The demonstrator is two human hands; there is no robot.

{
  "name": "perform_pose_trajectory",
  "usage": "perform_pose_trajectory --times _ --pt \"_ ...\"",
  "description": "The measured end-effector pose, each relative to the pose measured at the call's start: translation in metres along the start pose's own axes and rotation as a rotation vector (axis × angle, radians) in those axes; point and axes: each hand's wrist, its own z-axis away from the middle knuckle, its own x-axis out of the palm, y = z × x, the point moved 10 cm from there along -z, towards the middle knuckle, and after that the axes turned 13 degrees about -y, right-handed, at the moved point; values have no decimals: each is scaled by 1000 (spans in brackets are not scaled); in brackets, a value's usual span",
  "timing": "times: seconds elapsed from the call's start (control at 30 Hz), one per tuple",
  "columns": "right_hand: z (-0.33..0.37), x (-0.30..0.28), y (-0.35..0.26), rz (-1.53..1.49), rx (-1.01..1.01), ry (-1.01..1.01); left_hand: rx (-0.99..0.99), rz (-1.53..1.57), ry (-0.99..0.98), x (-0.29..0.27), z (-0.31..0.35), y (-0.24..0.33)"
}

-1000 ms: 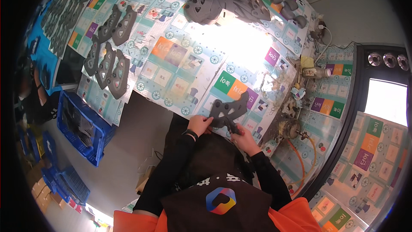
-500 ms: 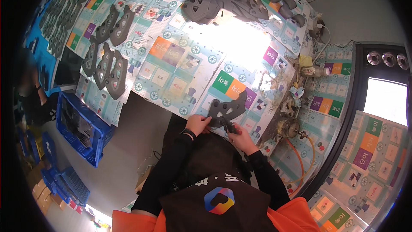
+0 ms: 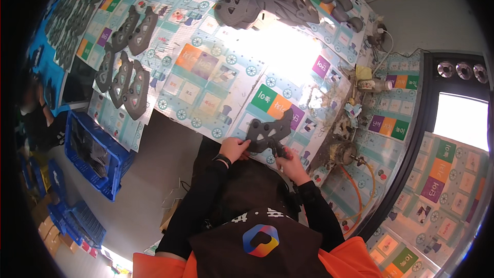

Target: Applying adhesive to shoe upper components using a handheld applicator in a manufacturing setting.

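Note:
A dark grey moulded piece [image 3: 269,131] with triangular openings rests at the near edge of the patterned table covering. My left hand [image 3: 234,149] grips its near left end, with the thumb on top and the other fingers partly hidden below. My right hand [image 3: 292,167] is closed around a small hand tool [image 3: 281,151] with dark and red handles. The tool's tip meets the piece's near edge; its kind is too small to make out.
Several similar grey pieces [image 3: 122,86] lie to the left, and a large heap [image 3: 240,7] sits at the far side. Grey rounded caps [image 3: 341,9] are at the far right. A dusty fixture with hoses [image 3: 341,152] stands right. A blue crate [image 3: 119,162] and another person [image 3: 45,118] are at left.
My view has shifted slightly. The tool in my right hand has turned and shows more of its red handle. My left hand keeps its grip on the grey piece.

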Motion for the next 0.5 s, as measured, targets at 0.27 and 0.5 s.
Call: perform_pose_trajectory --times 0.27,0.5 --pt "-6 -17 13 -57 -99 38 -11 14 7 -1 -2 -3" --pt "-2 -31 16 -115 -79 112 -28 30 3 0 -2 -5"
